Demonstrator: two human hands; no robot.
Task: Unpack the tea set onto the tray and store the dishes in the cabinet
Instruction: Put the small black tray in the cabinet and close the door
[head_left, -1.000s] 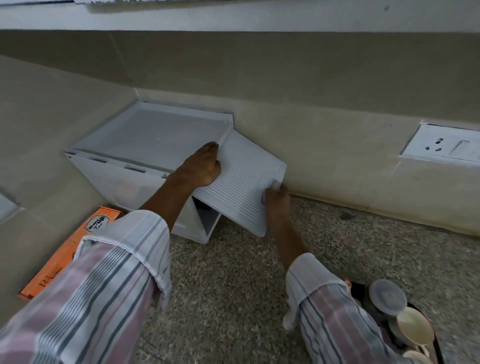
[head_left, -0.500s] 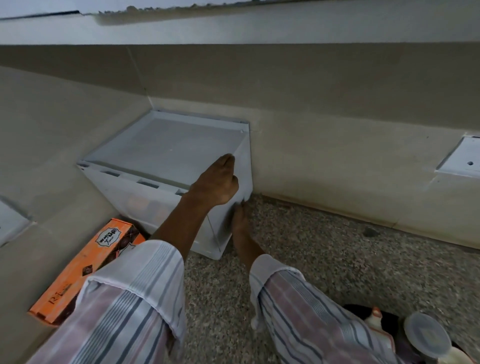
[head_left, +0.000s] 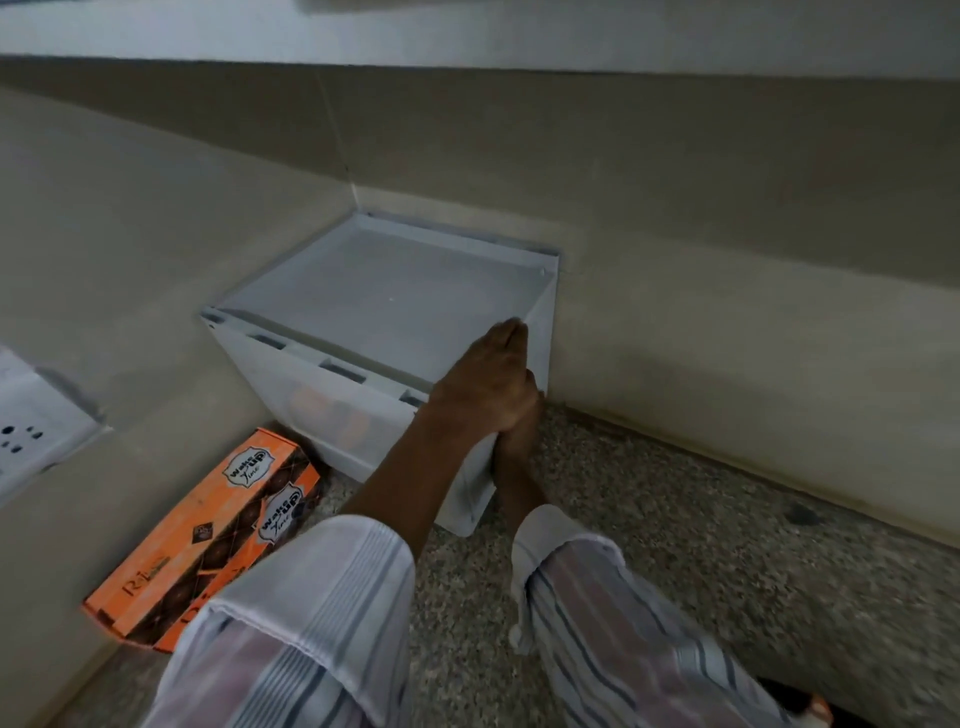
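A white plastic cabinet (head_left: 384, 291) stands in the corner of the speckled stone counter, its side door closed. Faint orange shapes show through its translucent front (head_left: 327, 415). My left hand (head_left: 483, 384) lies over the cabinet's near top corner with the fingers stretched out. My right hand (head_left: 519, 447) presses flat against the closed door just below it, its fingers mostly hidden behind my left hand. Only a dark sliver of the tray (head_left: 789, 699) shows at the bottom right edge; the tea set is out of view.
An orange "Wake Up" box (head_left: 208, 535) lies on the counter left of the cabinet, against the left wall. A white wall socket (head_left: 31, 426) sits on that wall. Beige tiled walls close the corner. Bare speckled counter (head_left: 701, 561) stretches to the right.
The ribbed cabinet door swung from open to closed under my right hand. My left hand stayed on the top corner. The view turned left, so the tray and cups slid out of frame.
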